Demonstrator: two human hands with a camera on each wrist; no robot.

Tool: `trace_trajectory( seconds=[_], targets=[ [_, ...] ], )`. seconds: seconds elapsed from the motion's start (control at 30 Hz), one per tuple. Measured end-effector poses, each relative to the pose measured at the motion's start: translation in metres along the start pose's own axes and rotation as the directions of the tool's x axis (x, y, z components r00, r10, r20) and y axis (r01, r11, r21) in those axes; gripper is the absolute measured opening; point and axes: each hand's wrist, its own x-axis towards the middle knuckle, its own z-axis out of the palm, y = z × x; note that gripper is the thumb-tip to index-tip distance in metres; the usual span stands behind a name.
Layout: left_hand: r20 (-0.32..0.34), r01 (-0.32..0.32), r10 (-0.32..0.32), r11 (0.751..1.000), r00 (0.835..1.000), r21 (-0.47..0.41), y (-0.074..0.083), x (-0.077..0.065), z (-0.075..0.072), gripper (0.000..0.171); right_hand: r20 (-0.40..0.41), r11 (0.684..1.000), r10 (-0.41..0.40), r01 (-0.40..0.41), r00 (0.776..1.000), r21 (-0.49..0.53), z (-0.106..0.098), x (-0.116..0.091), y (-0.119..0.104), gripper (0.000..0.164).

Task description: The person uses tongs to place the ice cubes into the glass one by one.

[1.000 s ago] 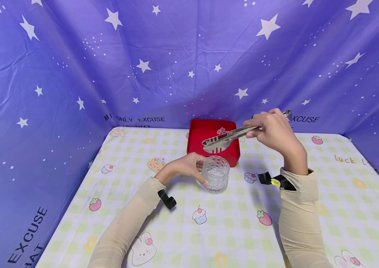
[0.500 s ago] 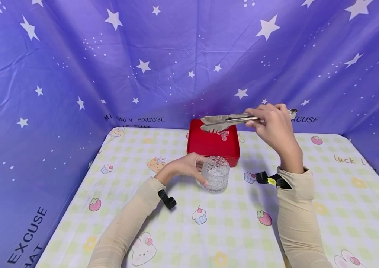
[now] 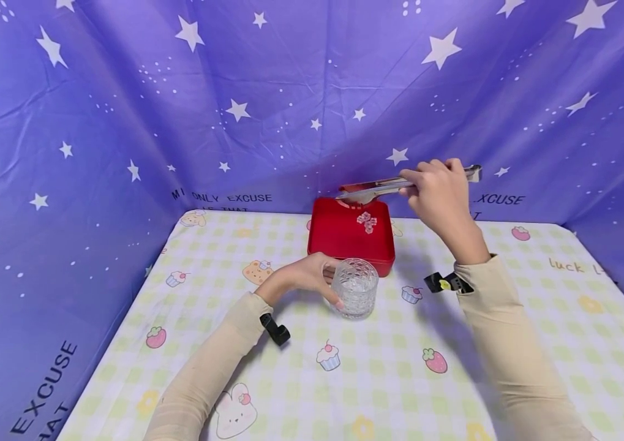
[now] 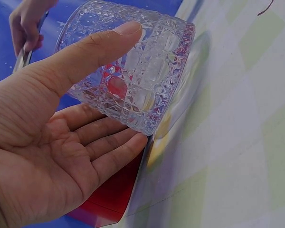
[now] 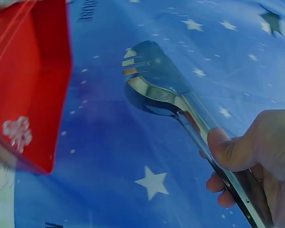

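On the cloth stands a clear cut-glass tumbler [image 3: 354, 289], upright. My left hand [image 3: 312, 275] holds its left side, thumb on the near wall and fingers behind; the left wrist view shows the thumb [image 4: 99, 50] against the patterned glass. Whether anything lies inside the tumbler I cannot tell. My right hand [image 3: 440, 195] grips a pair of metal serving tongs [image 3: 378, 187] raised over the back of a red box [image 3: 325, 236]. The tongs' heads [image 5: 149, 80] bear slots and hold nothing visible. A small cluster of translucent pinkish pieces [image 3: 367, 222] lies in the box.
The box stands right behind the tumbler, near the table's back edge. A purple star-printed curtain [image 3: 267, 122] rises behind and on both sides. A checked cloth [image 3: 289, 392] with printed cupcakes and strawberries covers the table.
My right hand has lifted the tongs up and back, from low over the box's front to above its rear edge. The left hand and tumbler have stayed put.
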Motion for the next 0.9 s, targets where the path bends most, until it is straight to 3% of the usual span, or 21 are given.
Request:
trace_trajectory(
  seconds=[0.23, 0.37, 0.53, 0.73, 0.9],
  targets=[
    [0.000, -0.003, 0.003, 1.000, 1.000, 0.013, 0.001, -0.001, -0.001, 0.071, 0.094, 0.985, -0.118, 0.129, 0.989, -0.118, 0.021, 0.015, 0.001, 0.012],
    [-0.005, 0.005, -0.005, 0.999, 1.000, 0.033, 0.001, -0.001, -0.001, 0.072, 0.093, 0.971, -0.173, 0.185, 0.981, -0.149, 0.034, 0.021, 0.002, 0.007],
    [-0.008, 0.002, -0.001, 0.999, 1.000, 0.046, 0.001, -0.001, -0.001, 0.072, 0.069, 0.963, -0.209, 0.217, 0.976, -0.161, 0.050, 0.024, 0.006, 0.018],
    [-0.008, -0.004, 0.004, 0.999, 1.000, 0.041, 0.001, -0.001, -0.001, 0.073, 0.126, 0.957, -0.197, 0.219, 0.972, -0.192, 0.066, 0.027, 0.010, 0.027],
    [0.000, -0.004, 0.004, 1.000, 1.000, 0.025, 0.001, 0.000, -0.001, 0.074, 0.251, 0.957, -0.131, 0.189, 0.959, -0.221, 0.074, 0.028, 0.010, 0.022]
  ],
)
